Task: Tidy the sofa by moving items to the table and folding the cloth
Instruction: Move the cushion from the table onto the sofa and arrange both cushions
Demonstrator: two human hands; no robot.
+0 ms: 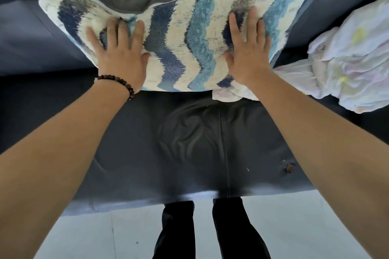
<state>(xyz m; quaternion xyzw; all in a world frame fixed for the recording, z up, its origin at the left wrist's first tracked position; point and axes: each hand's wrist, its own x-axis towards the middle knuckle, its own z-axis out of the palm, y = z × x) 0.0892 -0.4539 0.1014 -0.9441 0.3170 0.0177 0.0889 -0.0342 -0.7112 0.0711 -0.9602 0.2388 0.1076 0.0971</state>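
The striped pillow lies under both my palms, leaning against the back of the dark sofa. My left hand presses flat on it with fingers spread and straight, sinking slightly into the fabric. My right hand lies flat on it the same way, gripping nothing. The crumpled pale cloth sits on the seat just right of my right hand, one end tucked under the pillow's near corner by my wrist. A beaded bracelet circles my left wrist. Below my arms is the light floor.
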